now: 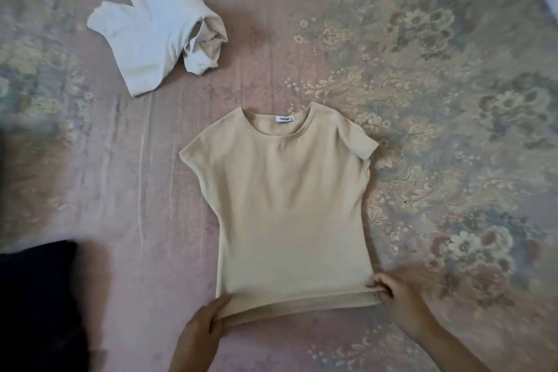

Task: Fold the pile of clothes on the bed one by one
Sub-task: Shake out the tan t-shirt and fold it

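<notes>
Both of my hands sit at the bottom of the head view, closest to me, each at one corner of the hem. My left hand (201,322) has its thumb lying on top of the fabric and the other fingers tucked under the edge, so it pinches the lower left corner. My right hand (397,296) has its fingers curled round the lower right corner, gripping it where the hem bunches a little.

Between them the hem is lifted slightly off the bed (145,220). What I hold is the beige t-shirt (287,205), spread flat and face up in the middle of the flowered pink bedspread, neckline pointing away from me. A small white label (285,119) shows inside the collar. Its right sleeve lies out flat; the left sleeve looks short and smooth along the side.

Farther off, up and to the left, a crumpled white garment (154,36) lies well apart from the shirt. At the lower left edge something dark and blurred (33,296) rests on the bed; I cannot tell what it is.
</notes>
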A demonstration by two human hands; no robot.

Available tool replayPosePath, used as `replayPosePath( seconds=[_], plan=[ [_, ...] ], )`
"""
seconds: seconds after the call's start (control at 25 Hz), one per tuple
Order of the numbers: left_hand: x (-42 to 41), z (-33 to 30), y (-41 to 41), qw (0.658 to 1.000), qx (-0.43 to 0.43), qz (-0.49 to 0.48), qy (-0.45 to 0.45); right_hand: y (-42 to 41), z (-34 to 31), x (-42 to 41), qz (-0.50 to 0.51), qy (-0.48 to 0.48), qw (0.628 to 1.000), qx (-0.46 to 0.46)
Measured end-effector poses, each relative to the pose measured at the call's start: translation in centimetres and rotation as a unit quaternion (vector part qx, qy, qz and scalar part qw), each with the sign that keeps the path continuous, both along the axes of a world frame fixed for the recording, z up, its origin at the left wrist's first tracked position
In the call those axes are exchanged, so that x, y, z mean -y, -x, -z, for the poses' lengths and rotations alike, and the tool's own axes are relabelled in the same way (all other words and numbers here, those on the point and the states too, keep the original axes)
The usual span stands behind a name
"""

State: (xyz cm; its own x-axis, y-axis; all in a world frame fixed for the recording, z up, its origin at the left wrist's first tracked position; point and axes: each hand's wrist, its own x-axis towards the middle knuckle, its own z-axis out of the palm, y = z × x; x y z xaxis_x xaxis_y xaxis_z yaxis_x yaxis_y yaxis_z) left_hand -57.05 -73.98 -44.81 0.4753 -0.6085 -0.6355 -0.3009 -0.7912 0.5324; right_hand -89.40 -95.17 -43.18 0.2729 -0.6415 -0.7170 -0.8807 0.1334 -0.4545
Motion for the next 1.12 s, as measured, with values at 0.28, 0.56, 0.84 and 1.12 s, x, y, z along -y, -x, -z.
replayPosePath(
  seconds=[0.28,0.56,0.84,1.12],
  plan=[
    [2.1,-1.2,-0.9,0.990,-0.086,-0.106,-0.041,-1.6,0.0,2.3,0.072,-0.087,0.994,0.012],
    [3.2,-4.0,0.6,0.960,-0.035,0.187,-0.207,-1.0,-0.3,3.5,-0.161,-0.175,0.965,-0.111],
    [13.9,-3.5,4.3,0.896,0.239,0.374,-0.032,-8.1,-1.9,17.2,0.041,0.160,0.986,-0.030],
    [16.9,1.3,14.0,0.851,0.200,0.478,0.088,-10.7,1.5,25.6,0.128,0.132,0.983,0.027]
  ],
)
